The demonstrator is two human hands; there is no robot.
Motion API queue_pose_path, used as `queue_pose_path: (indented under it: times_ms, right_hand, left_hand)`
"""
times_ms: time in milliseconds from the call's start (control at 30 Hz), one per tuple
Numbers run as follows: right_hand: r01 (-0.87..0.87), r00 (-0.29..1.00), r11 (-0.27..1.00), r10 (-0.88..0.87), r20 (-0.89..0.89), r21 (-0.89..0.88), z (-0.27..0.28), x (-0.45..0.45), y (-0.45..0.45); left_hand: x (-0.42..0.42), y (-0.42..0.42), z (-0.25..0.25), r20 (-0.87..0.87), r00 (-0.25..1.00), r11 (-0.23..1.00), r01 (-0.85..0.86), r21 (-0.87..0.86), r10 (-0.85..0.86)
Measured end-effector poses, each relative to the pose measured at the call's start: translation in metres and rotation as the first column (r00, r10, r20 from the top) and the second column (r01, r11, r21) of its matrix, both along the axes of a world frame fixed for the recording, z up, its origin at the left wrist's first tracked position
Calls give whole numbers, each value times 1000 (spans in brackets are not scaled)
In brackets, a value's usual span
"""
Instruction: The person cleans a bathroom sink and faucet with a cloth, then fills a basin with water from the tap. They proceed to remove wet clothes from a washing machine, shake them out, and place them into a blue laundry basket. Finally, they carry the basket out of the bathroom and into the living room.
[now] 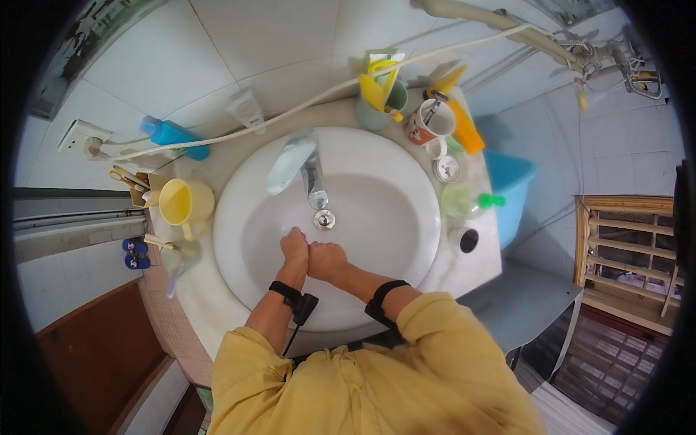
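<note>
Both hands are together over the front part of a white oval washbasin (326,149). My left hand (294,251) is curled, with its knuckles towards the tap. Against its side presses my right hand (328,262), its fingers bent inwards. The palms are hidden, so whether anything is between them cannot be told. Just beyond the hands is the round metal drain (324,219). A chrome tap (314,182) reaches over the bowl, its broad lever (293,162) angled to the left. No running water can be made out. Each forearm wears a black strap.
On the left counter stand a yellow mug (187,202), a blue bottle (176,140) and a clear cup with a toothbrush (182,255). A green cup (382,106), a printed mug (429,122) and a green-topped bottle (481,204) line the right. A white cable (304,113) crosses behind the tap.
</note>
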State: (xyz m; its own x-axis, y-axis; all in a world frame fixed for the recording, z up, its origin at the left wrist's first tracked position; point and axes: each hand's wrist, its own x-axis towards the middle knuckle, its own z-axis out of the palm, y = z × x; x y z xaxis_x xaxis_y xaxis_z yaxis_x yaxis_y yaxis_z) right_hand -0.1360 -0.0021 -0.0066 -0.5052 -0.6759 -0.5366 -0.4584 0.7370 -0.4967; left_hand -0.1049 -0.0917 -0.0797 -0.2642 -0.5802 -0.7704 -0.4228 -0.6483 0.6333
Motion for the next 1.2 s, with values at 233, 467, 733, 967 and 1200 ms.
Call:
queue_pose_path:
  times_ms: [233,467,733,967,1200]
  right_hand:
    - [-72,997,997,71,32,42,-11,4,5]
    - [-88,996,996,88,27,17,-13,5,8]
    - [15,990,998,-23,-142,-56,11,4,19]
    - [520,832,760,-348,432,-390,77,-79,68]
    - [4,723,898,-306,-619,-439,56,-146,-2]
  left_hand:
    - [8,8,-8,93,995,999,-34,3,34]
    - [10,12,-7,82,995,998,-53,-19,54]
    - [9,9,47,-175,985,969,51,243,-8]
    - [32,5,89,-138,940,934,330,141,-311]
    - [46,-8,128,-256,906,903,387,183,-337]
